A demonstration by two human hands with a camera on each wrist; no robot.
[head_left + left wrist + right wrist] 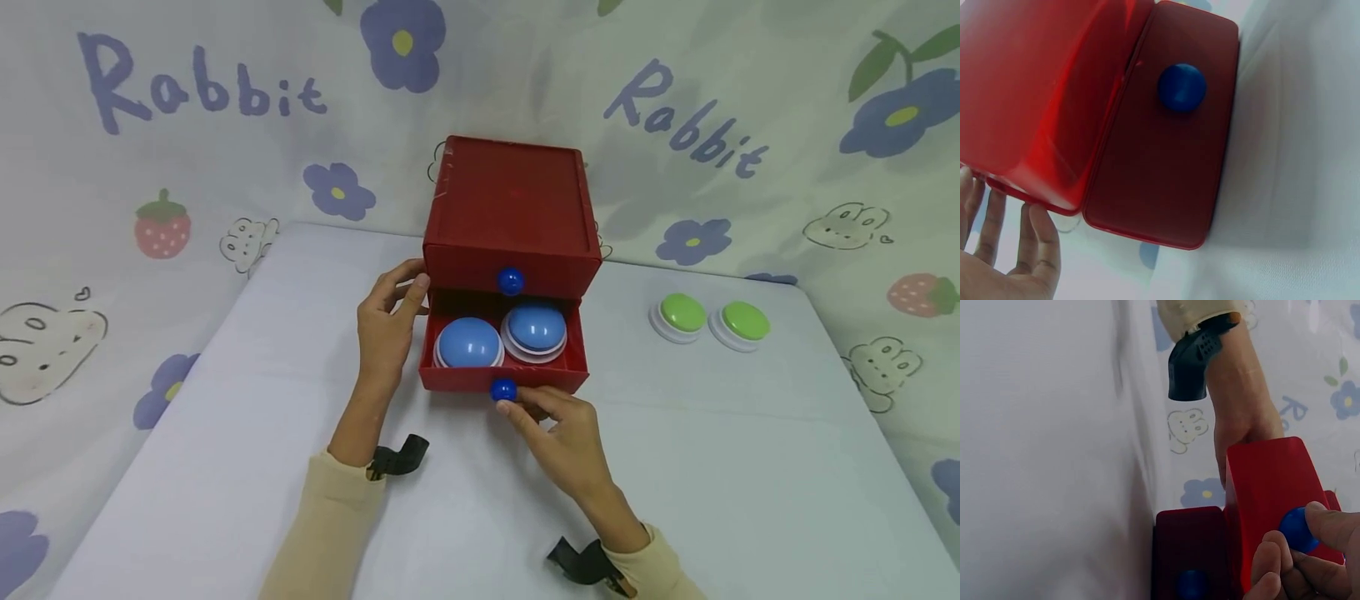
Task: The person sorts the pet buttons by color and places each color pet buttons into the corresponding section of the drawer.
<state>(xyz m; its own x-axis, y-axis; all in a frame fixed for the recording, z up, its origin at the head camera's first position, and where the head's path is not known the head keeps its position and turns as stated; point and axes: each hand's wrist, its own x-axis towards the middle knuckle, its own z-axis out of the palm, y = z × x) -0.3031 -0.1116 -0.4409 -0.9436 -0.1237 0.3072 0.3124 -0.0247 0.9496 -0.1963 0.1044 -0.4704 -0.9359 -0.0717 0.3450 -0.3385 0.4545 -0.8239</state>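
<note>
A red two-drawer box [517,196] stands at the back of the table with its lower drawer [457,380] pulled out. Inside that drawer sit two round blue push buttons, a left one [469,342] and a right one [536,327], both with white bases. My right hand [566,437] pinches the lower drawer's blue knob [1299,530] between thumb and fingers. The fingers of my left hand [386,329] touch the left side of the box, as the left wrist view also shows. The upper drawer's blue knob [1182,87] is untouched, its drawer closed.
Two green push buttons, a left one [678,317] and a right one [741,325], with white bases, stand on the white table [750,467] right of the box. A patterned cloth [247,167] hangs right behind the box.
</note>
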